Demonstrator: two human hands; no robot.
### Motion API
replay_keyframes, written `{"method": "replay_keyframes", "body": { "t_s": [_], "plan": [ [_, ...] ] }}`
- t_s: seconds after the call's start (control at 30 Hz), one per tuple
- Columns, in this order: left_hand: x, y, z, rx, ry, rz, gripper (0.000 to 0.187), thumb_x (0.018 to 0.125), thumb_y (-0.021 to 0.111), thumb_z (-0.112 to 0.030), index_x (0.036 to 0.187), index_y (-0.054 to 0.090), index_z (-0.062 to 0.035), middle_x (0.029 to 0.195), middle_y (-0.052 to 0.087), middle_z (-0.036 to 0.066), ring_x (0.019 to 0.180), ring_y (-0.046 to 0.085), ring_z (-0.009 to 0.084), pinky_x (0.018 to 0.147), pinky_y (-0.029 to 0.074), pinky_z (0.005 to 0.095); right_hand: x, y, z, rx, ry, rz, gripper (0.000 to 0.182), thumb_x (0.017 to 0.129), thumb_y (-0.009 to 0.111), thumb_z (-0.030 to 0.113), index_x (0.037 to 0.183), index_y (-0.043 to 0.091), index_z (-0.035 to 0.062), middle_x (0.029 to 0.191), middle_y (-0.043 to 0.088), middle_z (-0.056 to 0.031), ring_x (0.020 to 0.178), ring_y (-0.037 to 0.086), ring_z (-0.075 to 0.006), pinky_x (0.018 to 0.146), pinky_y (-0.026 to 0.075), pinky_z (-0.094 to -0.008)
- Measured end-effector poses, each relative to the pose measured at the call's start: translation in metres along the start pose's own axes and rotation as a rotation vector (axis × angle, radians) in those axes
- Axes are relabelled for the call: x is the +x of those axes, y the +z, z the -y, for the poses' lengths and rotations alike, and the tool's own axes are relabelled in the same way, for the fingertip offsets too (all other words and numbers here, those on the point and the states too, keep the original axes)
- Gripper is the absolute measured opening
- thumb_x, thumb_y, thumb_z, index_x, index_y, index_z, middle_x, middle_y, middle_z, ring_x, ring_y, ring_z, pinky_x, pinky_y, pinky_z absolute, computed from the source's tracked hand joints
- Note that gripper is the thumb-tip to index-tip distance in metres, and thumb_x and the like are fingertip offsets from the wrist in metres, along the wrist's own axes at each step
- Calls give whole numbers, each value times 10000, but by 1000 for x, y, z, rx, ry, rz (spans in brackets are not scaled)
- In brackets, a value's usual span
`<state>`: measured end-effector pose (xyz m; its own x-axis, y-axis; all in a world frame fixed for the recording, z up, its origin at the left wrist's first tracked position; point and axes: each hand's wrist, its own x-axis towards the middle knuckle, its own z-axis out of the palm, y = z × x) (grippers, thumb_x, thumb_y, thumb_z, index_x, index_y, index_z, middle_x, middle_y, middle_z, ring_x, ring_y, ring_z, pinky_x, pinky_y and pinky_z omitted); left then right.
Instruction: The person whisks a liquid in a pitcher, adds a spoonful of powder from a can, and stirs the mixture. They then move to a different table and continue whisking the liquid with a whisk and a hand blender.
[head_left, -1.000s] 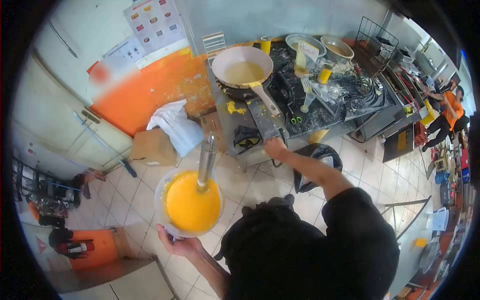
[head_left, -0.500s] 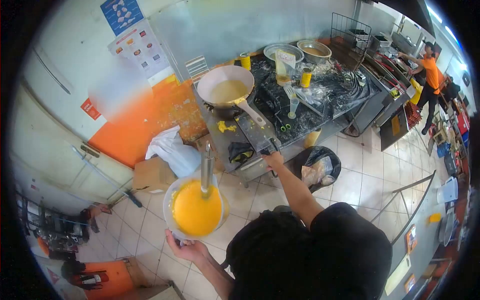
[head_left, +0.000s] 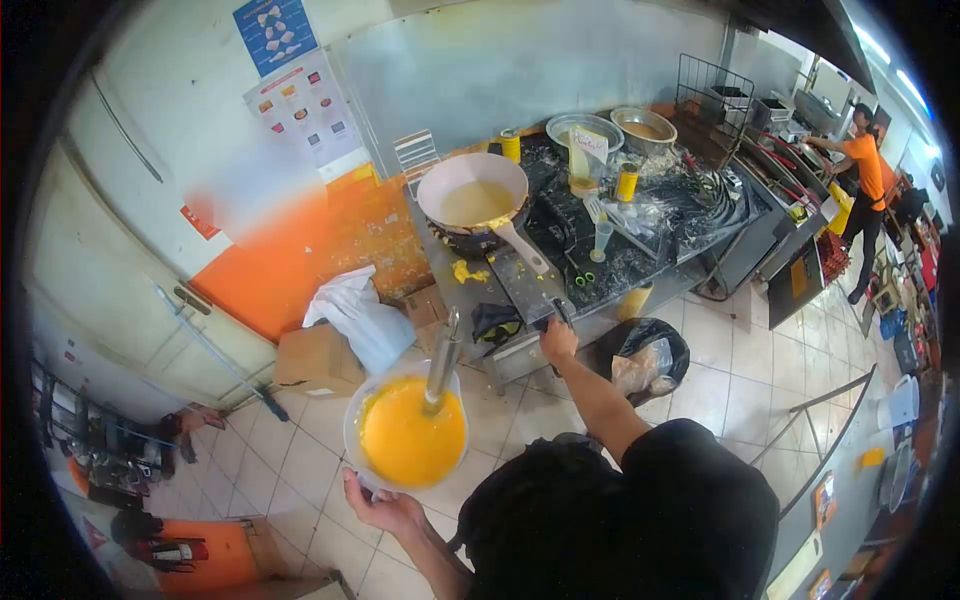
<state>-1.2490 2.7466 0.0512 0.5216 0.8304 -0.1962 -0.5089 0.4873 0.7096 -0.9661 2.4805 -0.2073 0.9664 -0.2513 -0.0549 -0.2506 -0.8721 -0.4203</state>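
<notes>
My left hand (head_left: 388,510) grips the lower side of a whitish tub (head_left: 352,430), fingers curled under its wall. Thick yellow-orange liquid (head_left: 412,430) fills much of the tub. A shiny metal rod-shaped utensil (head_left: 443,370) leans in it, its lower end sunk out of sight. At the front edge of the worktop (head_left: 545,285), my right hand (head_left: 560,342) is closed round a dark object (head_left: 563,312), whose kind I cannot tell. Beyond that hand, a pale pan (head_left: 430,185) with cloudy liquid sits over a burner, its handle angled toward me.
Green-handled scissors (head_left: 584,279), a measuring cup (head_left: 600,242), yellow cans (head_left: 627,183) and metal bowls (head_left: 643,128) stand on the floury black top. Below is a lined bin (head_left: 678,345). Cardboard box (head_left: 310,360) and white bag (head_left: 360,320) lie left. A person in orange (head_left: 865,165) works far right.
The tub has shifted right and slightly down in view with my left hand. My right hand stays at the worktop edge with the dark object. The whole view has shifted slightly.
</notes>
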Motion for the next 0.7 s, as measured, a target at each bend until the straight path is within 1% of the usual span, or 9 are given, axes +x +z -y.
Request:
{"method": "replay_keyframes", "body": {
  "t_s": [0.17,0.23,0.27,0.33,0.4,0.47,0.57,0.67,0.7],
  "plan": [
    [0,3,4,30,-3,-92,246,867,617,-329,758,512,-136,594,480,-69,409,330,19,382,192,199,-24,-23,-3,-142,-91,119,456,801,669,434,1001,618,27,993,658,-163,909,658,-338,781,529,-436],
    [1,2,4,28,1,-58,249,869,613,-331,758,510,-133,593,480,-69,401,317,20,380,182,199,-32,-51,9,-158,-147,430,570,842,597,539,1070,620,16,1017,658,-165,908,665,-293,776,528,-406],
    [3,-4,6,44,-6,-7,241,873,604,-328,778,517,-125,621,501,-57,442,380,31,408,243,199,-37,-86,26,-161,-157,424,570,842,597,539,1070,620,16,1017,658,-165,908,665,-293,776,528,-406],
    [3,-2,8,66,-14,40,235,876,595,-326,797,524,-116,649,521,-45,484,444,42,436,304,200,-61,-174,69,335,-231,951,540,936,488,472,1205,552,8,1128,628,-162,983,631,-234,811,516,-395],
    [-1,13,10,84,6,-59,232,852,630,-293,822,495,-106,721,493,-18,622,473,77,503,317,222,-102,-218,95,1035,-441,635,494,984,420,421,1224,539,7,1072,643,-145,953,613,-182,816,498,-340],
    [6,14,19,65,-4,-87,240,846,640,-288,824,493,-99,726,502,-11,636,484,89,520,333,233,-136,-268,132,1190,-754,215,450,1008,388,363,1230,530,-2,1052,659,-138,921,618,-171,838,476,-296],
    [8,8,30,73,-39,-49,245,840,655,-273,837,494,-88,745,516,3,670,505,112,560,367,253,-171,-297,176,1273,-835,25,391,1015,387,346,1081,565,5,914,653,-98,820,595,-129,795,458,-251],
    [7,18,36,67,-55,-14,230,844,654,-255,848,502,-83,760,522,9,693,516,120,585,387,263,-174,-298,187,1526,-689,226,344,1013,404,334,852,520,53,678,554,-51,613,525,-110,601,441,-241],
    [6,24,39,36,-57,-56,218,849,650,-246,846,506,-83,762,522,7,696,517,118,587,390,264,-175,-306,190,1516,-693,238,344,1013,404,334,852,520,53,678,554,-51,613,525,-110,601,441,-241]
  ]
}}
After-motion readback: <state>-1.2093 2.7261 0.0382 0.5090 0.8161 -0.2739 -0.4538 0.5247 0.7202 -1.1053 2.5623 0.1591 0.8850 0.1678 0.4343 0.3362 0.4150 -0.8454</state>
